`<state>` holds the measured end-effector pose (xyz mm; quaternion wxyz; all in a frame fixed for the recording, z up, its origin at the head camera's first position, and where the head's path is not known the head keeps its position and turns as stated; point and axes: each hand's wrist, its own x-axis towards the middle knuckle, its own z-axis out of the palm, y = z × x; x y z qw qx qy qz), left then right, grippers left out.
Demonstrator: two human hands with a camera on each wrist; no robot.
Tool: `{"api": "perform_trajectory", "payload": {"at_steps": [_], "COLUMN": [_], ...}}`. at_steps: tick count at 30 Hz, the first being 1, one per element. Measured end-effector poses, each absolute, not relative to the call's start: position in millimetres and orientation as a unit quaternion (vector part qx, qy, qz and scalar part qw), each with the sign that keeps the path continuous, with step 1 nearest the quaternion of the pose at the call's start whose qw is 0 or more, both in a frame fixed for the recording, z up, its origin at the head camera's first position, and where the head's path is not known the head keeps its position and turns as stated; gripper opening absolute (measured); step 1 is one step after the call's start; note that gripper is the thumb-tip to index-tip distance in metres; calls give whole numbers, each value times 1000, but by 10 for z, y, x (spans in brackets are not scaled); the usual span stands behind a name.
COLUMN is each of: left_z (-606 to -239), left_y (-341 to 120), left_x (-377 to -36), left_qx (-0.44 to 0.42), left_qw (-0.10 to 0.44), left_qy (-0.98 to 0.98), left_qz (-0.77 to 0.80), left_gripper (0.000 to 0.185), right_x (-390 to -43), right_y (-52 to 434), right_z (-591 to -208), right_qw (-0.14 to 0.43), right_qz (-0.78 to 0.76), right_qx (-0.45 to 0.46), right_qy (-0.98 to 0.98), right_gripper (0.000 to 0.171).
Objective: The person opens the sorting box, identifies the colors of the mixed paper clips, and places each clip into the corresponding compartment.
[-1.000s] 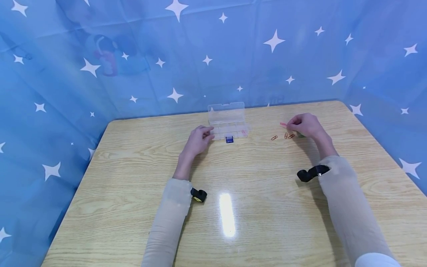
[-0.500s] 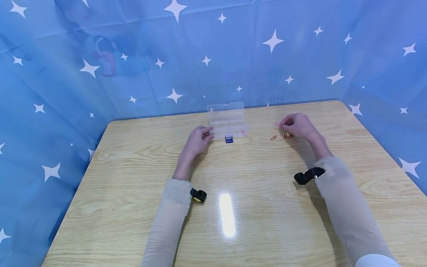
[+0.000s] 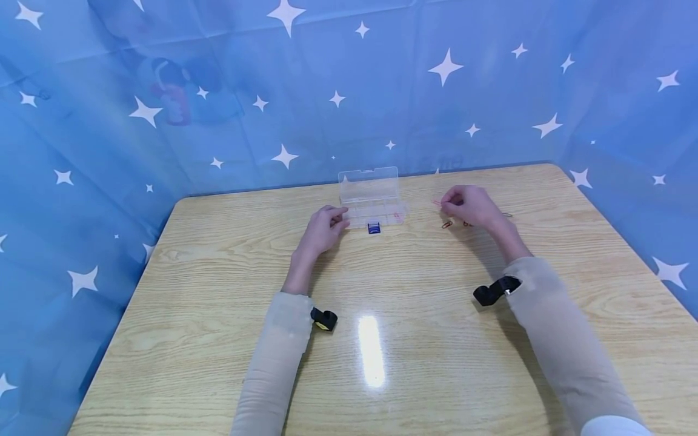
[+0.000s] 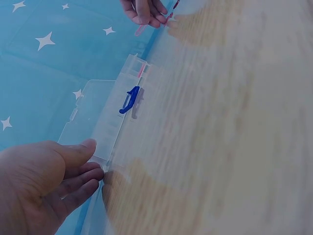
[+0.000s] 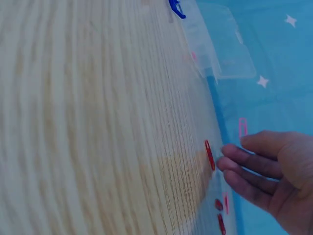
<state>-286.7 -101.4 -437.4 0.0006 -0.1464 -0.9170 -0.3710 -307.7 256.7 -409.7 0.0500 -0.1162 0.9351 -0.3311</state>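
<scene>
A clear plastic compartment box (image 3: 372, 203) lies at the table's far middle with its lid open and a blue latch (image 3: 374, 227) in front. My left hand (image 3: 326, 225) holds the box's left end, thumb (image 4: 83, 147) on top and fingers (image 4: 90, 177) against its front. My right hand (image 3: 465, 204) is in the air to the right of the box and pinches a pink paper clip (image 3: 436, 203), also seen as the pink clip (image 5: 242, 128). Loose red and orange clips (image 3: 447, 224) lie on the table under that hand, one red clip (image 5: 210, 155) by my fingertips.
The wooden table (image 3: 382, 315) is ringed by a blue star-patterned curtain (image 3: 447, 91) at the back and sides. A black wrist strap (image 3: 493, 290) sits on my right forearm and another strap (image 3: 324, 318) on my left.
My right hand has moved left towards the box, carrying the pink clip away from the loose clips. My left hand and the box have stayed put.
</scene>
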Motion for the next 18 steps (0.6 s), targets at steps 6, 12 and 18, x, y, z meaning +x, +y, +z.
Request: {"api": "perform_trajectory", "payload": {"at_steps": [6,12,18], "left_z": [-4376,-4379,-4381], "left_y": [-1013,-1013,-1014], "left_x": [-2866,-2867,-2865], "left_qx": [-145,-145,-149], "left_qw": [0,-1,-2], "left_qy": [-918,-916,-914], "left_qz": [-370,-375,-377], "left_gripper": [40,40,40], "right_x": [-3082,-3074,-3056], "right_y": [2444,2308,2187], "right_z": [-4096,-4078,-4085], "right_qw": [42,48,60], "right_qz": [-329,-330,-342], "right_qx": [-137,-156,-167], "right_qy": [933,930,923], "right_gripper": [19,18,18]}}
